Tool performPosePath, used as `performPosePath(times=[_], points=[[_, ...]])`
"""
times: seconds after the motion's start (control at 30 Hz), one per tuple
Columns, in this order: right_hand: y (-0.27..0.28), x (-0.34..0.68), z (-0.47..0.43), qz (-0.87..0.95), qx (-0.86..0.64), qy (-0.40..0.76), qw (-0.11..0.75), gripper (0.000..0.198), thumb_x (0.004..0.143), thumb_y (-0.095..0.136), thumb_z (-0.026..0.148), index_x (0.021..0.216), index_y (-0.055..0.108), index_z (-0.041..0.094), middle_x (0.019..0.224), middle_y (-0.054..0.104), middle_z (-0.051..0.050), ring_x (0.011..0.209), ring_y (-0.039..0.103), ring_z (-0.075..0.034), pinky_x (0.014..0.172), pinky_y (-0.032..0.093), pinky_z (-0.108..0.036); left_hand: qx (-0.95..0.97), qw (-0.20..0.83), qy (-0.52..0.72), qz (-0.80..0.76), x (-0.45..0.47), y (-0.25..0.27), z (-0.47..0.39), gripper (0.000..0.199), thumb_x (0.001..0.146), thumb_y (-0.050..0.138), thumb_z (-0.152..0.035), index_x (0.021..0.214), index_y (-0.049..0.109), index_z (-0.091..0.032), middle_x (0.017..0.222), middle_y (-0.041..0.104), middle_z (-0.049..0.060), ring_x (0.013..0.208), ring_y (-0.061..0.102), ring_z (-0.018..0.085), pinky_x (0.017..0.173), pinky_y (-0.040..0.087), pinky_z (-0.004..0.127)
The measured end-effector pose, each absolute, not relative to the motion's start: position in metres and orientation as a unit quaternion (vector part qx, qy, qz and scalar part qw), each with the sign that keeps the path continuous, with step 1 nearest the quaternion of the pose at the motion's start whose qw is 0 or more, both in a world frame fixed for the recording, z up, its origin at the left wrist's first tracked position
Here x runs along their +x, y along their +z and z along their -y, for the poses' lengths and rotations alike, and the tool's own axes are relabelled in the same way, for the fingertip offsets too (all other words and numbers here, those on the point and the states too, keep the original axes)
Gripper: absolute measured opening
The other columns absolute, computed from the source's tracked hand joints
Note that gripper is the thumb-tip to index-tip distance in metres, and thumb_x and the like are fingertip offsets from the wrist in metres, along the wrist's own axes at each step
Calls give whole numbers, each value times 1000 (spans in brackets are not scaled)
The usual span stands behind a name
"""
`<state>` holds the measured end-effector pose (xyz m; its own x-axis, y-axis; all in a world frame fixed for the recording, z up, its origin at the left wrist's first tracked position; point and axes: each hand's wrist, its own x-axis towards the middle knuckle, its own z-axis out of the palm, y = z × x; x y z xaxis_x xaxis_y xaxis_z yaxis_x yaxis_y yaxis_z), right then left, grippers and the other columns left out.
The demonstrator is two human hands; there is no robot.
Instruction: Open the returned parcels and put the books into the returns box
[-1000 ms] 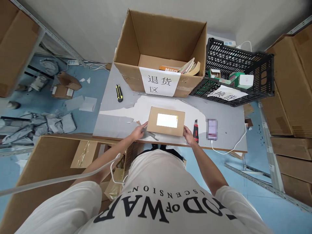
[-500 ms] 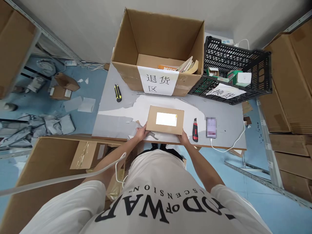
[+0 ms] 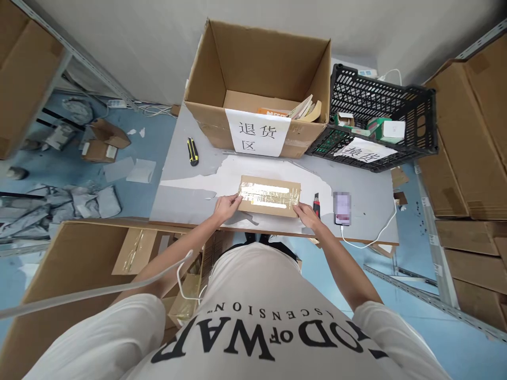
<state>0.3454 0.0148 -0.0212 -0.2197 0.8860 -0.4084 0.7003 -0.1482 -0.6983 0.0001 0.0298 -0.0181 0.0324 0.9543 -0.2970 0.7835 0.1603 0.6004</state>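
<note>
Fingers of left hand and right hand pinch a carton at nine and three o'clock, six o'clock of the large box; newly flipped, its taped face lies within reach, perhaps clear of the table.

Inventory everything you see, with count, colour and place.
Table: one, grey and white, centre
Taped parcel: one, brown, at the table's front
Open carton: one, brown, table's back
Books: several, orange and pale, in that carton
Crate: one, black, right of that carton
Small boxes: several, green and white, in the crate
Signs: two, white, fronts of carton and crate
Cutter: one, yellow-black, table's left
Second cutter: one, red-black, table's right
Phone: one, purplish screen, table's right
Cords: several, white, lower left and right
Large carton: one, brown, lower left
Other cartons: several, brown, right
Bags: several, grey, far left
Shirt: one, white, bottom centre
Left hand: one, bare, parcel's left end
Right hand: one, bare, parcel's right end
</note>
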Motion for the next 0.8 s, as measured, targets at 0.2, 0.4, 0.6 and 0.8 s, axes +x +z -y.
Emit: performPosePath(times=[0.2, 0.4, 0.6, 0.8], points=[[-24, 342, -16, 622, -630, 452, 108, 47, 89, 33, 59, 68, 50, 21, 65, 57, -1, 66, 54, -18, 68, 43, -31, 601, 387, 178, -676, 5, -26, -25, 64, 79, 57, -60, 124, 65, -15, 88, 75, 8, 87, 69, 25, 77, 50, 30], [-49, 362, -4, 534, -676, 471, 187, 56, 89, 30, 60, 110, 59, 17, 94, 64, -9, 84, 62, -22, 77, 49, -35, 531, 401, 226, -711, 11, -32, -16, 65, 69, 67, -63, 113, 70, -15, 97, 75, 9, 92, 69, 26, 83, 52, 33], [-92, 393, 9, 419, -864, 251, 122, 52, 68, 65, 46, 108, 52, 16, 116, 53, -27, 112, 49, -41, 88, 44, -53, 508, 354, 281, -733, 23, -36, -6, 59, 72, 70, -57, 113, 63, -15, 107, 70, 12, 98, 67, 24, 88, 52, 34], [-72, 401, -8, 458, -833, 277, 140, 43, 79, 46, 29, 119, 43, 16, 114, 54, -25, 106, 55, -37, 88, 43, -52, 655, 173, 301, -671, 29, -38, 0, 26, 86, 61, -44, 92, 68, -20, 101, 66, 10, 105, 60, 24, 94, 45, 41]])
